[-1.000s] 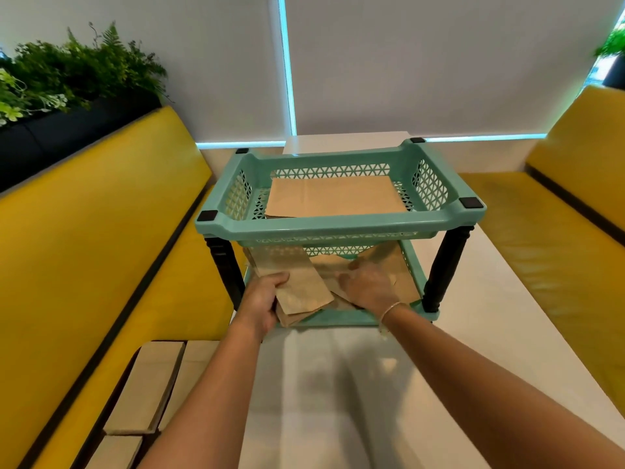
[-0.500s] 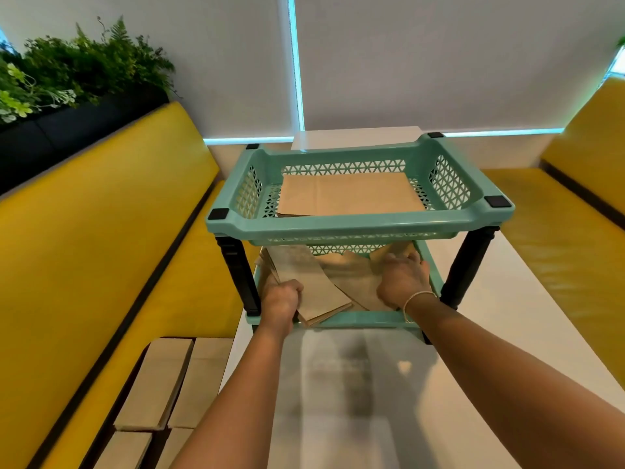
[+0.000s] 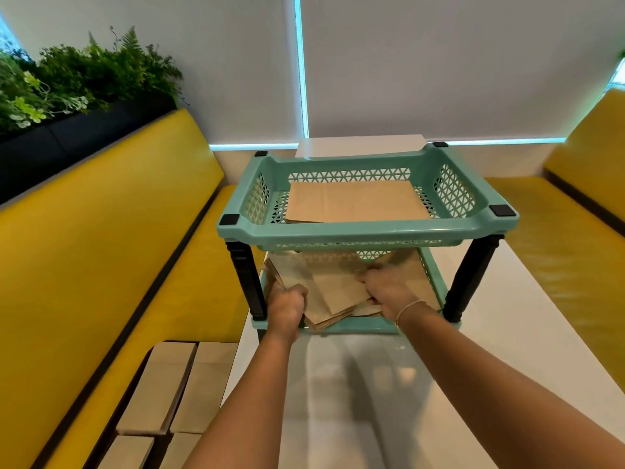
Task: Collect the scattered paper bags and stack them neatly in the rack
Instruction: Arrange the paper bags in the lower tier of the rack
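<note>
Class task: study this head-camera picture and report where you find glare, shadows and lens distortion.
Head view: glare and soft reflections spread over the glossy white table; shadows of the arms fall on it below the teal rack; wide-angle distortion bows the yellow bench and the window strip; the lower-tier paper bags sit in shade, slightly soft around the hands.

Bare forearms, no sleeves; thin pale bracelet (image 3: 411, 308) round the right wrist.
</note>
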The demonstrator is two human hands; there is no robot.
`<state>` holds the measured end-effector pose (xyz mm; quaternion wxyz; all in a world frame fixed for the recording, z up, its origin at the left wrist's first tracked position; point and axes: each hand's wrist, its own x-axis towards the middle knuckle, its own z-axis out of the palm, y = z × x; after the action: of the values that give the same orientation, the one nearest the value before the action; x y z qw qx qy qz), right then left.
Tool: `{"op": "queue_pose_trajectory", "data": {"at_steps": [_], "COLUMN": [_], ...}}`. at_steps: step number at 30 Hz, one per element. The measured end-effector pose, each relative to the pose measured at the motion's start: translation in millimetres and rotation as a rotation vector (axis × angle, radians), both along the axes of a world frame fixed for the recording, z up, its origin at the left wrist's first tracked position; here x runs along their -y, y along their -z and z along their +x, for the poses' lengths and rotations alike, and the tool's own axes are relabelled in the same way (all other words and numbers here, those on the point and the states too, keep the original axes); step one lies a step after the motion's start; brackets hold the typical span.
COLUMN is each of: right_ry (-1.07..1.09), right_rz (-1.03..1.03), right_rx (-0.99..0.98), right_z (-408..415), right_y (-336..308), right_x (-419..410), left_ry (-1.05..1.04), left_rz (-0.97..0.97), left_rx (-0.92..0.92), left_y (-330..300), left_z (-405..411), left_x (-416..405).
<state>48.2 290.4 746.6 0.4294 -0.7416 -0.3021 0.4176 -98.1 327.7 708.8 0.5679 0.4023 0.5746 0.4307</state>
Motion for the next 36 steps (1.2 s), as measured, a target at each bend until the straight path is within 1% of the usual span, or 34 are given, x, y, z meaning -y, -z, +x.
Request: {"op": "queue_pose_trajectory", "data": {"at_steps": [4, 8, 11, 14, 16, 19, 30, 33, 36], "right_ry": [-0.130, -0.241, -0.314, -0.266, -0.224, -0.276, -0.230, -0.247, -0.259], "right_rz": [-0.038, -0.028, -0.067, -0.081, -0.160, -0.313, -0.363, -0.390, -0.385], "right_rx": [0.270, 0.458, 0.541, 0.575, 0.628, 0.747, 0.674, 0.707, 0.667], "right_z": [-17, -29, -34, -29, -20, -6, 4, 4, 5], "right_y": [11, 15, 17, 24, 26, 30, 37, 39, 38], "right_x": [-1, 2, 3, -1, -1, 4, -3, -4, -4], "left_ry": [-0.013, -0.001, -0.007, -0.021, -0.031, -0.033, -0.039, -0.041, -0.047], "left_rz": [-0.011, 0.035, 0.048, 0.035, 0.036, 0.043, 0.019, 0.006, -0.003], "left_rx": [0.027, 0.027, 0.011, 0.012, 0.008, 0.000, -0.026, -0.037, -0.052], "left_y": [3, 8, 10, 11, 13, 15, 14, 14, 15], "left_z": [0, -2, -1, -1, -1, 0, 0, -1, -1], "left_x": [-1, -2, -3, -3, -3, -4, -5, -5, -5]}}
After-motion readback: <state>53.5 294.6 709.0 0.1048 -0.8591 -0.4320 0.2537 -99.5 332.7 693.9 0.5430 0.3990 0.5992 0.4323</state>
